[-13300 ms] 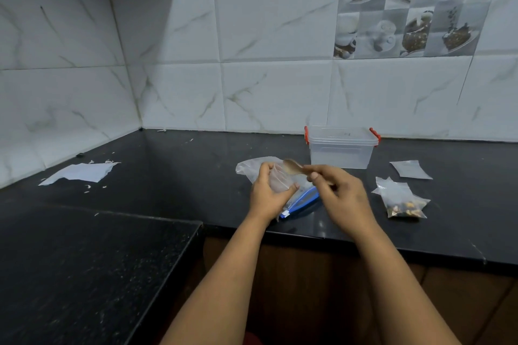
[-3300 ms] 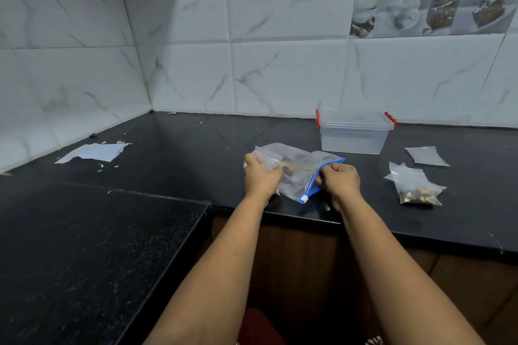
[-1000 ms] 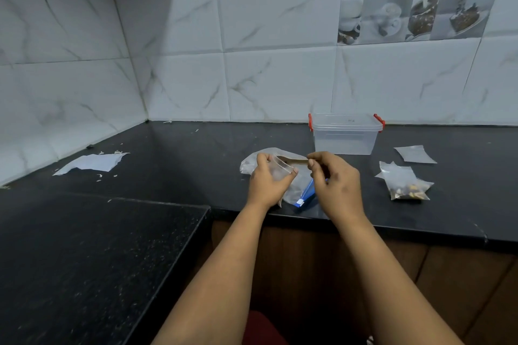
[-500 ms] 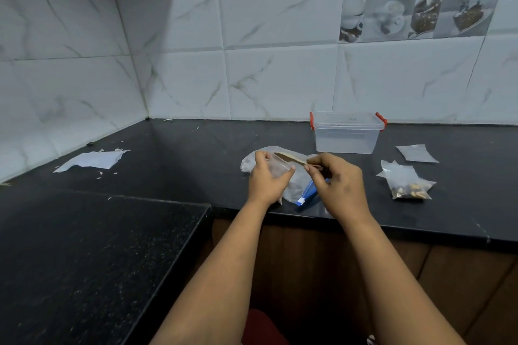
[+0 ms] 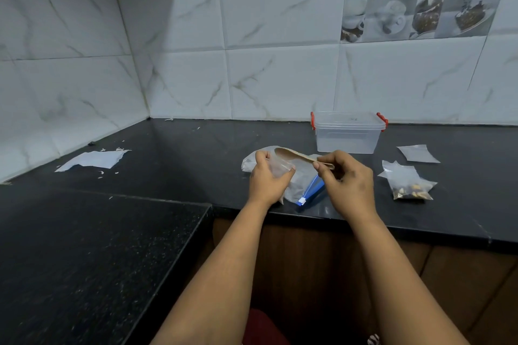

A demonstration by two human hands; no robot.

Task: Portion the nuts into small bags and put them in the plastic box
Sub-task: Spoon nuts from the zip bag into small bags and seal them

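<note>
Left hand (image 5: 266, 180) is gripping one small bag (image 5: 278, 166); right hand (image 5: 346, 180) is pinching one spoon (image 5: 294, 155). One filled bag (image 5: 407, 183) is lying beside one lidded box (image 5: 349, 133) on the bench (image 5: 196, 165).

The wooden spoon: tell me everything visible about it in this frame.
The wooden spoon is light tan with a shallow oval bowl and a flat handle. The right hand pinches the handle end, holding it nearly level above the counter, bowl pointing left over the small bag in the left hand. Its contents cannot be made out.
</note>
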